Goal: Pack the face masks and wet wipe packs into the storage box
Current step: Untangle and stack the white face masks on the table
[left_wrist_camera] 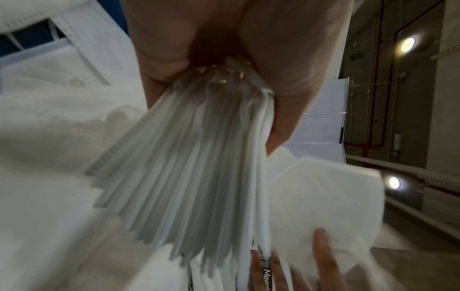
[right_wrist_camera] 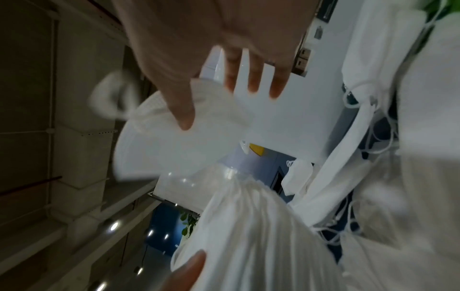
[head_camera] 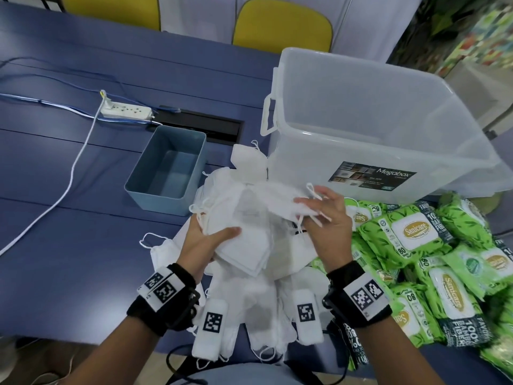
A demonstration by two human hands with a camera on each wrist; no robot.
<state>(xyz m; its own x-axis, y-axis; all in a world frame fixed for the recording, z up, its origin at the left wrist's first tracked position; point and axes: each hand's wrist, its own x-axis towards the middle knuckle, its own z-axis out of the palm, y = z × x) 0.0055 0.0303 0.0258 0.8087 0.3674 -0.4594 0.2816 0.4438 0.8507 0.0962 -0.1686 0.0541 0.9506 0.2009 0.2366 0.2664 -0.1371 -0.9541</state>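
Observation:
A pile of white face masks (head_camera: 258,295) lies on the blue table in front of me. My left hand (head_camera: 212,233) grips a thick stack of masks (head_camera: 241,245) above the pile, thumb on top; the left wrist view shows the stack (left_wrist_camera: 199,177) fanned out between thumb and fingers. My right hand (head_camera: 319,209) hovers at the stack's far right with fingers straight and spread, and its thumb lies on a single mask (right_wrist_camera: 174,141). The clear storage box (head_camera: 305,159) stands empty just beyond the hands. Green wet wipe packs (head_camera: 413,232) are heaped to the right.
A small blue bin (head_camera: 166,168) stands empty left of the masks. Further left a power strip (head_camera: 125,111) and its cables lie on the table (head_camera: 69,245), beside a dark cable slot (head_camera: 205,129). Yellow chairs (head_camera: 280,23) stand behind the table.

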